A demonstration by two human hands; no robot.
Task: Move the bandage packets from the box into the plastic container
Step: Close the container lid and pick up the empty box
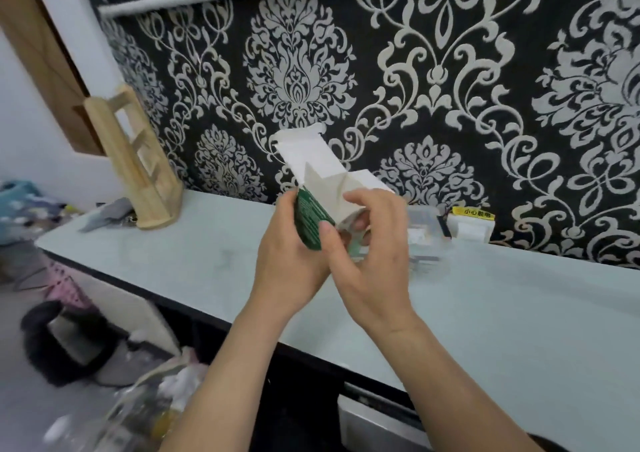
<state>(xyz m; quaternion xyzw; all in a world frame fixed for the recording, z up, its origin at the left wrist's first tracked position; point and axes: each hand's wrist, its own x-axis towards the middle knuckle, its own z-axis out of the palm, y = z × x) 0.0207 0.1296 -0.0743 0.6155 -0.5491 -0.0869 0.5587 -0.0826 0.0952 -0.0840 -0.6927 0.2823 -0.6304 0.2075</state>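
Observation:
A green and white cardboard box (311,219) is held up above the pale countertop (502,306), its white flaps folded open toward the wall. My left hand (294,271) grips the box's green side, thumb across its lower corner. My right hand (370,261) curls round the open end from the right, fingertips at the opening. What lies inside the box is hidden. A clear plastic container (424,233) stands on the counter just behind my right hand, blurred, with a few small packets showing inside it.
A wooden rack (138,171) stands at the counter's left end against the patterned wall. A white socket with a yellow label (472,225) sits at the wall, right of the container. Clutter and a dark pot (65,341) lie on the floor at left.

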